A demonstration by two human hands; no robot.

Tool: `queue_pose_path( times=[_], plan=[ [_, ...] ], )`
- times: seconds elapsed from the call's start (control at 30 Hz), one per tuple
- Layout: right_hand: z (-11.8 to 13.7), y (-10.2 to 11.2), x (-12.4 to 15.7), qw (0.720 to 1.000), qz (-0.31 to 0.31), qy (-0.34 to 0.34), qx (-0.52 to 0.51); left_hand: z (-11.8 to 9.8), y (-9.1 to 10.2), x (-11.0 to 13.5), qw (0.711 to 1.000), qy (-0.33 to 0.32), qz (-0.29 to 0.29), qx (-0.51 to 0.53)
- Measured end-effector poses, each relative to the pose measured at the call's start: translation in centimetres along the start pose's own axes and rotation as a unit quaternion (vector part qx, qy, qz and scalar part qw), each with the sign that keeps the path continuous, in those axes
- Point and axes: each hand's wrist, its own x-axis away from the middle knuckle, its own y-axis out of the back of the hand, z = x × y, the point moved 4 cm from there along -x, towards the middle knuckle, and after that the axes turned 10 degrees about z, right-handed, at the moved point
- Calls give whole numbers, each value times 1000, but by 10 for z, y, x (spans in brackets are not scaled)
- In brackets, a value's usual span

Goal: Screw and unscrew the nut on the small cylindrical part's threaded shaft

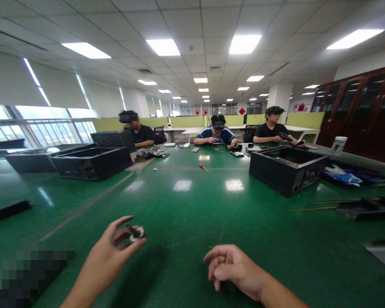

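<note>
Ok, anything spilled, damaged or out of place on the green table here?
Nothing looks spilled. The orange-handled screwdriver looks slightly stray, lying alone on the green table, away from the open computer cases. The small part in the left hand is too blurred to judge for damage, and pixelation hides the lower-left corner.

1 small, blurred black-and-white part (136, 233) is held in the left hand (112, 252).
</note>
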Motion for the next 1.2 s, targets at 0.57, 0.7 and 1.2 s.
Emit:
queue_pose_path(
  times=[0.57, 0.7, 1.2],
  plan=[
    [25, 0, 16, 837, -137, 41, 528, -38, -153, 32, 961, -200, 184, -44],
    [30, -5, 14, 824, -133, 20, 550, -46, -153, 30, 956, -226, 182, -35],
    [30, -5, 12, 817, -120, -8, 565, -52, -154, 35, 942, -272, 197, -20]
  ],
)
